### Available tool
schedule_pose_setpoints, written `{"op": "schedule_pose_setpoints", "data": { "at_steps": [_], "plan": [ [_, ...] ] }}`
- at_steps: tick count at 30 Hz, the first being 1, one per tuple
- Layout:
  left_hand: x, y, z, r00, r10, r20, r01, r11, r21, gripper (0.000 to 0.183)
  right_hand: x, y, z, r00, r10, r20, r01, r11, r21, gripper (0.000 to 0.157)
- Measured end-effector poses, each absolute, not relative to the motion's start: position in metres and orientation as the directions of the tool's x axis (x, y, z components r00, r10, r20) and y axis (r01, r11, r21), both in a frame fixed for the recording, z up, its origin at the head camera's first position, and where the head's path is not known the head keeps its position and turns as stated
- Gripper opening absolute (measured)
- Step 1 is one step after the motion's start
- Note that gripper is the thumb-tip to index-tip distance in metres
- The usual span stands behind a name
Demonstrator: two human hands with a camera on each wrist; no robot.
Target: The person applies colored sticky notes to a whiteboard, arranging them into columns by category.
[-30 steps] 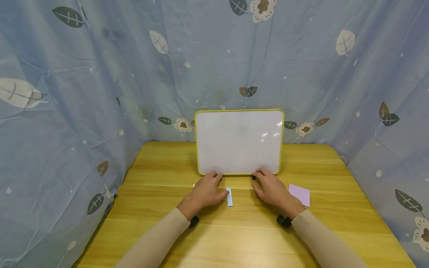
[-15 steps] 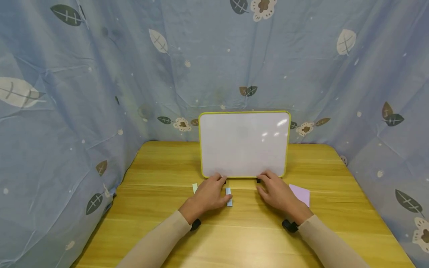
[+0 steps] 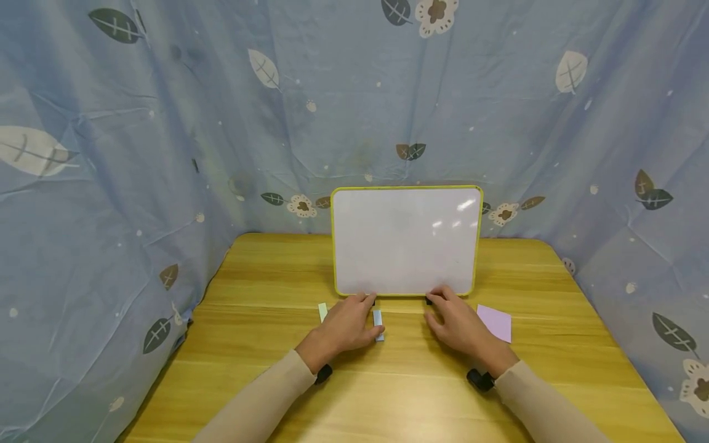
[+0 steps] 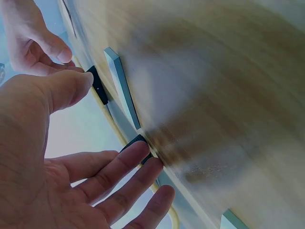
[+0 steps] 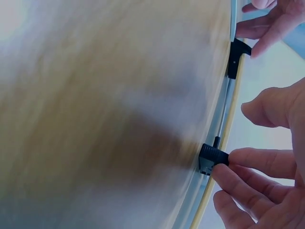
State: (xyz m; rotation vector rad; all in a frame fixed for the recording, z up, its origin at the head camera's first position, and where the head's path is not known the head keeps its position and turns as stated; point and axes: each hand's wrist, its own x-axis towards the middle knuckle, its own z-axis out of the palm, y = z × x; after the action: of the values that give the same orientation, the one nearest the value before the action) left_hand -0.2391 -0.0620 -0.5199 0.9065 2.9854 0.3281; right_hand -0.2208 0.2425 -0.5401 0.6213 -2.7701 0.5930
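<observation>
A whiteboard (image 3: 407,240) with a yellow frame stands upright toward the back of the table, propped on small black feet. My left hand (image 3: 344,323) touches the left black foot (image 4: 136,143) with its fingertips, thumb held apart. At the right black foot (image 5: 209,157), the fingertips of my right hand (image 3: 456,320) rest against it, fingers loosely extended. A light blue strip (image 3: 378,325) lies by my left thumb, which overlaps its lower part in the head view. Beside the left hand is a pale green strip (image 3: 322,311), partly hidden.
A pink-purple square of paper (image 3: 495,323) lies right of my right hand. Wood-grain table (image 3: 399,394) spreads in front and to both sides. A blue curtain (image 3: 354,104) with leaf and flower prints surrounds the table at the back and sides.
The whiteboard has slid right and a little toward me, both hands moving along with it. More of the pale green strip shows. In the last half second the shift is slight.
</observation>
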Motion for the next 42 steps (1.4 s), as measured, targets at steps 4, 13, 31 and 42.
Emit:
{"op": "schedule_pose_setpoints", "data": {
  "at_steps": [4,13,31,42],
  "plan": [
    [-0.239,-0.063,-0.519,-0.835,0.547,0.052,0.546,0.813,0.204,0.078,-0.22,0.241,-0.543,-0.882,-0.354,0.312,-0.452,0.822,-0.346,0.049],
    [-0.238,-0.069,-0.515,-0.856,0.514,0.06,0.514,0.831,0.211,0.073,-0.218,0.234,-0.544,-0.888,-0.351,0.296,-0.444,0.82,-0.36,0.054],
    [-0.236,-0.103,-0.52,-0.848,0.526,0.066,0.514,0.785,0.346,0.068,-0.216,0.233,-0.544,-0.872,-0.372,0.317,-0.472,0.809,-0.35,0.053],
    [-0.234,-0.143,-0.525,-0.873,0.487,0.0,0.444,0.797,0.409,0.067,-0.215,0.236,-0.544,-0.858,-0.35,0.376,-0.482,0.8,-0.356,0.046]
  ]
}}
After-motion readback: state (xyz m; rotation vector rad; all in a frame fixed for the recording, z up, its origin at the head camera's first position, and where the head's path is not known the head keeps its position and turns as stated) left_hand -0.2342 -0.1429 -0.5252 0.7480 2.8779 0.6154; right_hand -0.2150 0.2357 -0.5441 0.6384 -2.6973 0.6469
